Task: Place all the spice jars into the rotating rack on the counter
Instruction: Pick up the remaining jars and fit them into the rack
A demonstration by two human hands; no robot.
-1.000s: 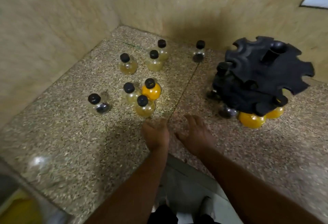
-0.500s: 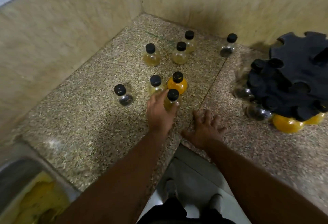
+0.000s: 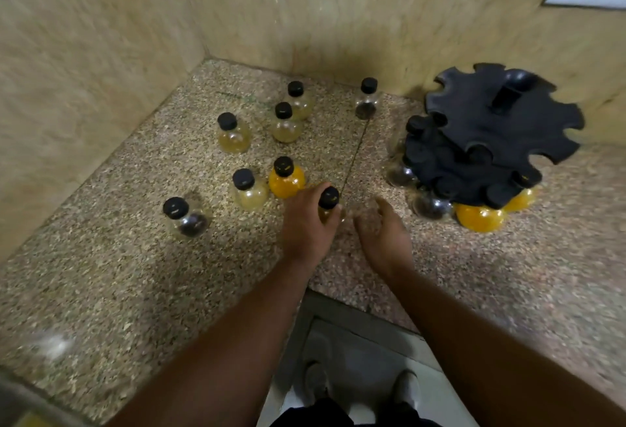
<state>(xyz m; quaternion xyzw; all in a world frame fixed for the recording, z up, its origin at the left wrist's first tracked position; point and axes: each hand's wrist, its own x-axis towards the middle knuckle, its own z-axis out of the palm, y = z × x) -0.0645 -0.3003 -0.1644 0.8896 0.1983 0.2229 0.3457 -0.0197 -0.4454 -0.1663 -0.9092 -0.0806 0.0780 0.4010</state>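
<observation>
Now our left hand (image 3: 310, 223) has its grip clamped on a pale yellow jar (image 3: 328, 204) near the table (image 3: 101, 291) front, black cap showing above our fingers (image 3: 316, 189). Our right hand (image 3: 382, 233) hovers just beside it, grip apart, fingers blurred. Seven more jars stand loose behind, an orange jar (image 3: 286, 177) nearest our left hand. To our right the black rotating rack (image 3: 491, 135) already carries several jars in its lower tier.

Held jar (image 3: 328, 204) body behind left hand (image 3: 306, 223) fingers (image 3: 333, 218); right hand (image 3: 381, 228) motion-blurred
</observation>
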